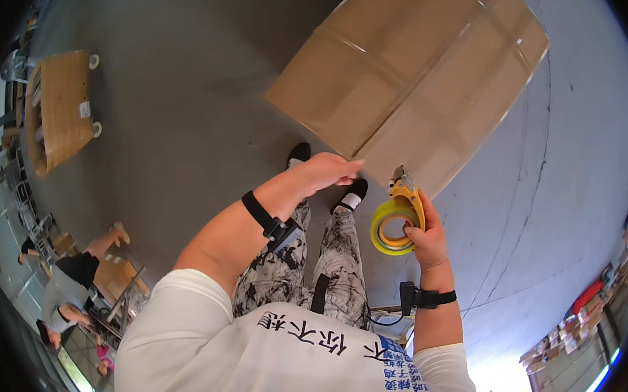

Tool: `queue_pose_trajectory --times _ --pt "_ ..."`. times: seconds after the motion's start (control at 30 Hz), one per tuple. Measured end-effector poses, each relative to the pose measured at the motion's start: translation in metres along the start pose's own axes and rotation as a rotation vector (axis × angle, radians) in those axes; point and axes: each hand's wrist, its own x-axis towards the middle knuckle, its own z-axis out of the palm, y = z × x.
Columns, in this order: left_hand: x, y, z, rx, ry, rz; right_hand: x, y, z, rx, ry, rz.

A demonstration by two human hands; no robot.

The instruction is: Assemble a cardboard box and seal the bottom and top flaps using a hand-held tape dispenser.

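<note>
A large brown cardboard box stands on the floor in front of me, clear tape strips running across its top and along the middle seam. My left hand is at the box's near edge, close to the end of that seam. Its fingers are closed together; I cannot make out what, if anything, lies between them. In my right hand is a yellow tape dispenser, its head pointing toward the box. A roll of yellow-green tape is mounted on it. The dispenser is just off the box's near right corner.
My shoes stand close to the box's near side. At far left is a wheeled cardboard-coloured cart. Another person is at the lower left beside boxes and a metal frame. Piled goods line the right wall.
</note>
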Motion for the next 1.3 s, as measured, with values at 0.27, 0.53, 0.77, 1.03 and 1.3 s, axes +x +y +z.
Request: queue_pose_trajectory --times 0.27,0.53,0.77,1.03,1.3 --pt "-0.002 -0.008 0.029 -0.203 -0.234 0.047 0.001 0.001 0.020 -1.061 0.073 -0.698" --pt "0.009 -0.025 0.025 -0.639 -0.472 0.041 0.007 -0.010 0.035 -1.100 -0.025 -0.756" --pt "0.013 -0.036 -0.001 -0.487 -0.174 0.003 0.020 -0.014 0.053 -1.017 -0.037 -0.763" --pt "0.029 -0.038 -0.146 0.254 0.842 0.488 0.008 0.011 0.002 -1.333 -0.019 -0.719" --pt "0.058 -0.022 -0.185 0.728 0.949 0.340 -0.002 0.033 -0.049 -1.479 0.027 -0.611"
